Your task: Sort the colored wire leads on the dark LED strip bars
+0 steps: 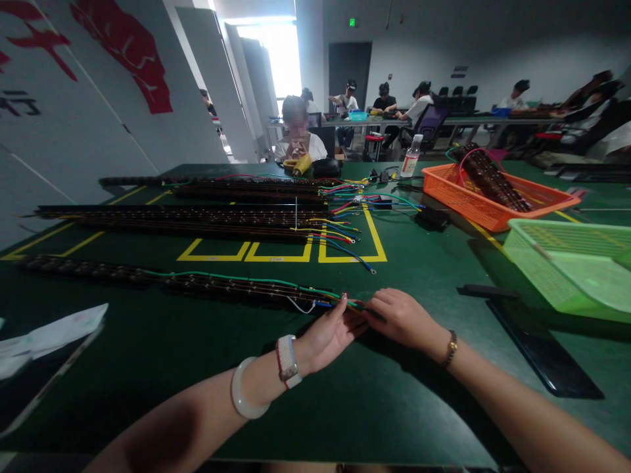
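A long dark wire harness [231, 282] with a green wire along its top lies across the table in front of me. Its coloured wire ends run into my hands. My left hand [338, 335], palm up, has its thumb over the wires and its fingers beneath them. Just to the right, my right hand [399, 315] is closed, fingers bent over the same wire ends; their tips are hidden. A white cable tie [300, 306] loops out below the harness, left of my left hand.
Several more harnesses [207, 220] lie behind, coloured leads pointing right. At right stand an orange basket [468, 203] holding a dark bundle, a green basket [547, 276] and a black phone-like slab [547, 355]. A bottle [410, 159] stands farther back. A person [300, 144] sits opposite.
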`<state>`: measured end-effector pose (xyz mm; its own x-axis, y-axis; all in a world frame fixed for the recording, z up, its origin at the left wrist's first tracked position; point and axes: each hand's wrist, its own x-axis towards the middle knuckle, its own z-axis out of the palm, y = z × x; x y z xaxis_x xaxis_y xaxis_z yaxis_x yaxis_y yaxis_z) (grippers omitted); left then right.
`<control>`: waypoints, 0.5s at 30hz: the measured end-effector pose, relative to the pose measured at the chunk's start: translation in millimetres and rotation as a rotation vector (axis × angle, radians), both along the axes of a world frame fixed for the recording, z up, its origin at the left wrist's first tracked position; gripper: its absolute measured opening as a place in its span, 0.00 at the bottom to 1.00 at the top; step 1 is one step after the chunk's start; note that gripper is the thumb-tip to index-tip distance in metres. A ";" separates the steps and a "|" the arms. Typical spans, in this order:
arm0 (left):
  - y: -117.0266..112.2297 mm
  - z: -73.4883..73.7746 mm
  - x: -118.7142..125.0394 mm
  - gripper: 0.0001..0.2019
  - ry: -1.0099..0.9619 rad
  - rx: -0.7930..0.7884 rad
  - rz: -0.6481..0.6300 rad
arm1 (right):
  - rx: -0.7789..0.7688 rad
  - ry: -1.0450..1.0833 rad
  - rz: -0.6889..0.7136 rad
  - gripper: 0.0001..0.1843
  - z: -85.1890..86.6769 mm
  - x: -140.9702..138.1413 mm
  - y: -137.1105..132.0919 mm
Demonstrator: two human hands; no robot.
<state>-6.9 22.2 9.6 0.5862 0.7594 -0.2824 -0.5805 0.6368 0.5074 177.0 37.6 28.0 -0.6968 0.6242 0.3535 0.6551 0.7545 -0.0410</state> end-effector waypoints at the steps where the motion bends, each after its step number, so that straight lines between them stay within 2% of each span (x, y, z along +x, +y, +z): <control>1: -0.5 0.2 0.0 0.14 0.007 0.015 0.000 | -0.015 0.019 -0.021 0.12 0.1 0.6 0.5; 5: -1.1 0.2 0.4 0.10 0.024 0.064 0.015 | -0.079 0.069 -0.096 0.11 -0.5 3.2 4.9; 15: 0.5 0.2 -0.1 0.09 0.093 0.020 0.011 | -0.289 0.264 -0.245 0.09 -13.1 6.2 23.6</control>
